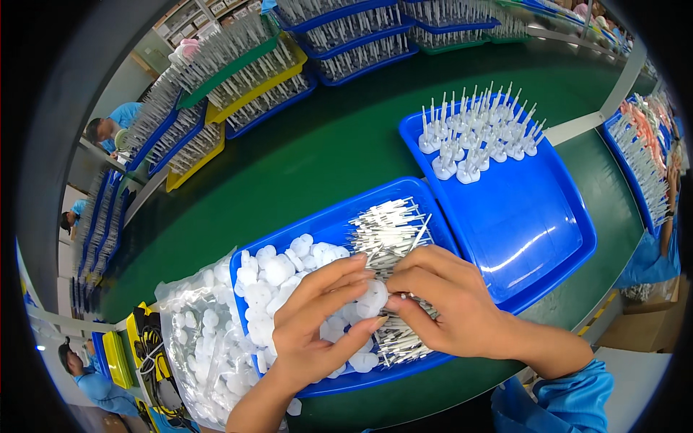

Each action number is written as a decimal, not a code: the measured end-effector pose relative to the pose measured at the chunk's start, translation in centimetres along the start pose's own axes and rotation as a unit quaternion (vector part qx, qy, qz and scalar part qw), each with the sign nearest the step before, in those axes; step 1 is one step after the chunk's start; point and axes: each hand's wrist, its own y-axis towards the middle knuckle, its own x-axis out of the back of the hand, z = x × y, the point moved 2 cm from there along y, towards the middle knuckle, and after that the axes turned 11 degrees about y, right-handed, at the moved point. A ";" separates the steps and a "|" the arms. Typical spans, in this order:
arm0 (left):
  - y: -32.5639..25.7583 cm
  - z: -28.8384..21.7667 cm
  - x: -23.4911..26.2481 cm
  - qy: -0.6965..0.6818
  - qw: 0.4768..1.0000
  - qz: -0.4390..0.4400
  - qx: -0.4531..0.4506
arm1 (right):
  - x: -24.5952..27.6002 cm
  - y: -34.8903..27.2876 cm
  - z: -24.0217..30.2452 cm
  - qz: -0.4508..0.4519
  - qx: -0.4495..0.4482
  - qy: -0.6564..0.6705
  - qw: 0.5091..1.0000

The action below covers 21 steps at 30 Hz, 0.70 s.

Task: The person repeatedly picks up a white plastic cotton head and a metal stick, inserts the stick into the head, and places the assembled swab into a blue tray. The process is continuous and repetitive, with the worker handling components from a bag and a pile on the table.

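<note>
My left hand (310, 328) is closed round the edge of a white round plastic disc (372, 297), with thumb and fingers on either side. At the disc's right, my right hand (455, 303) pinches what looks like a thin white stick, mostly covered by the fingers. Both hands are over a blue tray (317, 216). Loose white discs (278, 270) fill its left part, and a pile of thin white sticks (386, 222) lies in the right. A second blue tray (520, 249) overlaps its right side; several discs with upright sticks (476, 137) stand at the far end.
A clear plastic bag of white discs (206, 325) lies left of the near tray on the green table (310, 155). Stacked blue, green and yellow trays (253, 68) line the far side. Another filled tray (635, 169) is at the right. Other people (105, 386) sit at the left.
</note>
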 end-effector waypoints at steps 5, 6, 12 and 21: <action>-0.4 0.6 -0.3 0.000 0.998 -0.019 -0.056 | -0.2 -0.2 0.0 -0.001 -0.014 0.032 0.999; -0.4 0.6 -0.2 0.033 0.997 -0.010 -0.076 | -0.2 -0.3 0.0 -0.005 -0.012 0.035 0.999; -0.4 0.0 0.0 0.129 0.982 -0.006 -0.135 | -0.3 -0.5 -0.2 -0.005 -0.020 0.071 0.997; -0.3 -0.2 0.0 0.086 0.991 0.009 -0.105 | -0.3 -0.7 0.2 -0.017 -0.018 0.093 0.995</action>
